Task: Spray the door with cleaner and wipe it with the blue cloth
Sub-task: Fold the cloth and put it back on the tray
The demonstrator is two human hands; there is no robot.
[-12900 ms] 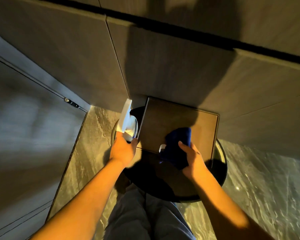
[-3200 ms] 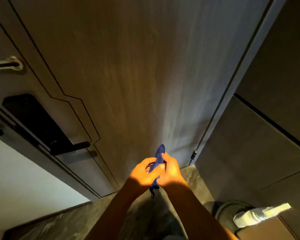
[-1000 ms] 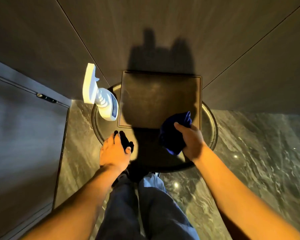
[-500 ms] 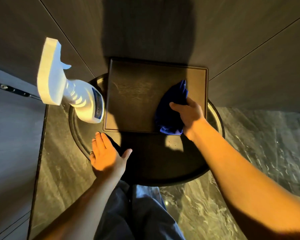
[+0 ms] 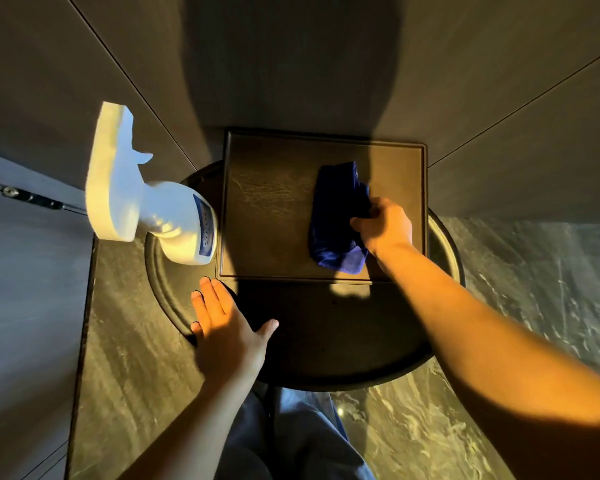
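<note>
The blue cloth (image 5: 336,216) lies bunched on the brown square tray (image 5: 267,202), and my right hand (image 5: 383,225) grips its right side. The white spray bottle (image 5: 142,199) with a blue label stands on the left part of the round dark table (image 5: 326,341), beside the tray. My left hand (image 5: 227,332) rests flat, fingers spread, on the table's front left rim, holding nothing. The door (image 5: 21,289) shows only as a grey panel at the far left.
Wood wall panels (image 5: 291,64) rise right behind the table. A door hinge (image 5: 11,192) sits at the left. Marble floor (image 5: 534,271) surrounds the table. My legs in blue trousers (image 5: 291,438) stand against the table's near edge.
I have turned from the door to the table. My right hand has brought the cloth down onto the tray, and my left hand has settled flat on the table's rim.
</note>
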